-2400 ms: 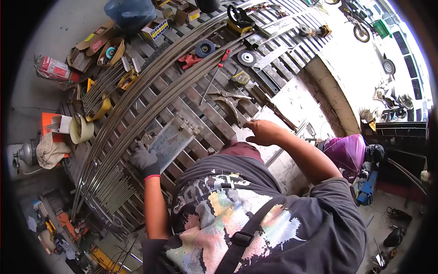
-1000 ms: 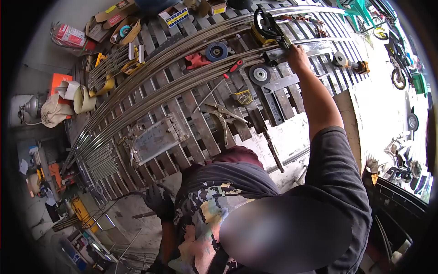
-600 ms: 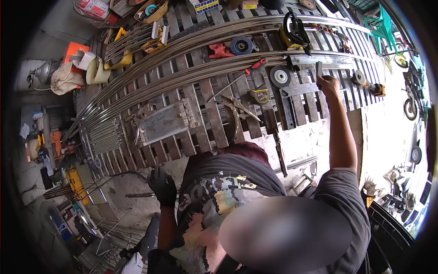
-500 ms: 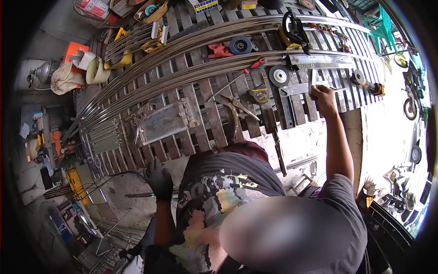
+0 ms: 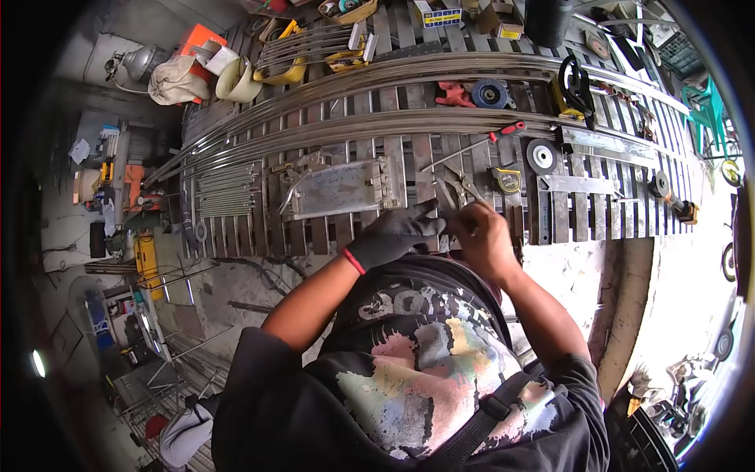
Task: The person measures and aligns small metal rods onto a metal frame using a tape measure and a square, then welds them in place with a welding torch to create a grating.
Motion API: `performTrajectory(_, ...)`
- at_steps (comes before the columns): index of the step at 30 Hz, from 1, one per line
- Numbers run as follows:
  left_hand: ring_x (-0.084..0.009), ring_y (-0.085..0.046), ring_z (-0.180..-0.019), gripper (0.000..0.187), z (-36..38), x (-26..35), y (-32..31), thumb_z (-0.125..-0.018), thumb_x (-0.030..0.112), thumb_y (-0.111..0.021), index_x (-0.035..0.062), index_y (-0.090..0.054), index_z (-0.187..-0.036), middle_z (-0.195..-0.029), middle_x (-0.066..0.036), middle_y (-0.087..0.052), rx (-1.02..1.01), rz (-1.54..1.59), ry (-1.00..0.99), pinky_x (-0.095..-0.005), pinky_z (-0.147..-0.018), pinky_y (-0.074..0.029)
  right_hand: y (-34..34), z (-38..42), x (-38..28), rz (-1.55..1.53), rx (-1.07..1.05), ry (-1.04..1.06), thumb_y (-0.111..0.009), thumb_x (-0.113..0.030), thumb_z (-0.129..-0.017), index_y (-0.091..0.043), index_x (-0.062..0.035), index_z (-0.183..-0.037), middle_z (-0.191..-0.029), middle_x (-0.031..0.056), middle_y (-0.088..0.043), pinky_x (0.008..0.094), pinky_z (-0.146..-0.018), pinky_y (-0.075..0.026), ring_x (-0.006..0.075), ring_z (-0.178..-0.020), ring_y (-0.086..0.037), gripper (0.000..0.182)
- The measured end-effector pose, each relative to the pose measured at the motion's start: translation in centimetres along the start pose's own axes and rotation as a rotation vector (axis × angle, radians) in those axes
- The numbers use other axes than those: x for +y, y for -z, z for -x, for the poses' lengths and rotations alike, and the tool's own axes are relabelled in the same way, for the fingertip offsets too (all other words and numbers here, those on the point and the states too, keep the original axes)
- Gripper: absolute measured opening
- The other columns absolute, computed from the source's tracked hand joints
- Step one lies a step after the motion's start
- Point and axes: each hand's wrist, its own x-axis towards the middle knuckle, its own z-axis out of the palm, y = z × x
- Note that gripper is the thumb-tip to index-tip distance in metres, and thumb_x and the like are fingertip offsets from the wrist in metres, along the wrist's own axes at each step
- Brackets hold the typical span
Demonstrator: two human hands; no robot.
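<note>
My left hand [image 5: 397,234], in a dark glove with a red cuff, is at the bench's front edge. Its fingers are bent toward my bare right hand [image 5: 486,240], and the fingertips of both meet. My right fingers are pinched; anything between the two hands is too small or hidden to make out. Just beyond them lie locking pliers [image 5: 458,187], partly covered by my hands. A yellow and black tape measure [image 5: 507,181] lies to the right of the pliers. Left of them rests a flat metal plate assembly [image 5: 334,191] with writing on it.
The slatted metal bench [image 5: 318,236] carries long thin rods [image 5: 346,126], a red-handled screwdriver [image 5: 510,131], a grinding wheel [image 5: 542,156], a flap disc [image 5: 489,94], a metal square [image 5: 544,212], a bright metal channel [image 5: 609,147] and a cylindrical power tool [image 5: 668,195]. Short rods [image 5: 226,191] lie left.
My right hand has come back from the right side of the bench, where it held a pale bar. My left hand has risen from the lower left to meet it. The view has shifted.
</note>
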Motion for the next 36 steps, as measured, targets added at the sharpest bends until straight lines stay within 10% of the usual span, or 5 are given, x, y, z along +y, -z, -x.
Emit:
performTrajectory(6, -0.0327, -0.075, -0.093, 0.02, -1.3, -1.6, 2.1, -0.084, 0.015, -0.077, 0.0055, -0.079, -0.101, -0.097, -0.017, -0.074, 0.036, -1.081, -0.692, -0.0438, -0.084, -0.06, -2.0, -1.2, -4.6, 0.022, -0.135, -0.026, -0.08, -0.01, -0.09, -0.068, 0.0039, -0.09, -0.099, 0.0214, -0.067, 0.0479, -0.088, -0.057, 0.0425, -0.099, -0.068, 0.018)
performTrajectory(13, -0.0229, -0.074, -0.089, 0.026, 2.8, -2.5, 6.5, -0.105, 0.025, -0.07, 0.0014, -0.079, -0.112, -0.094, -0.016, -0.077, -0.11, -0.007, -0.003, -0.038, -0.083, -0.058, -4.7, -2.6, -7.4, -0.119, -0.323, -0.141, -0.087, -0.012, -0.086, -0.068, 0.0068, -0.1, -0.096, 0.0201, -0.075, 0.0431, -0.082, -0.06, 0.0346, -0.089, -0.076, 0.03)
performTrajectory(19, -0.011, -0.068, -0.096, 0.028, 6.6, -0.5, 12.0, -0.108, 0.02, -0.072, -0.0009, -0.078, -0.126, -0.109, -0.005, -0.079, -0.17, 0.025, -0.054, -0.0312, -0.088, -0.056, -8.2, -3.7, -8.4, -0.283, -0.337, -0.343, -0.087, -0.005, -0.082, -0.063, 0.0095, -0.133, -0.108, 0.0198, -0.08, 0.0359, -0.085, -0.062, 0.021, -0.095, -0.078, 0.057)
performTrajectory(25, -0.0491, -0.072, -0.094, 0.035, -1.0, -3.3, 24.9, -0.1, 0.036, -0.063, 0.004, -0.075, -0.096, -0.098, -0.028, -0.075, 0.508, -0.96, -0.063, -0.057, -0.084, -0.056, -9.2, -3.2, -8.3, -0.184, -0.335, -0.383, -0.077, 0.0, -0.09, -0.062, 0.0105, -0.14, -0.113, 0.0189, -0.08, 0.0356, -0.089, -0.06, 0.0175, -0.099, -0.076, 0.054)
performTrajectory(36, -0.0437, -0.079, -0.102, 0.046, -9.5, -0.9, 33.8, -0.096, 0.048, -0.066, 0.0071, -0.086, -0.104, -0.11, -0.022, -0.081, 0.593, -1.36, 0.141, -0.0522, -0.09, -0.062, -10.6, 1.5, -8.2, -0.244, -0.053, -0.515, -0.075, -0.001, -0.087, -0.064, 0.0103, -0.137, -0.114, 0.0208, -0.081, 0.036, -0.092, -0.061, 0.022, -0.103, -0.078, 0.052)
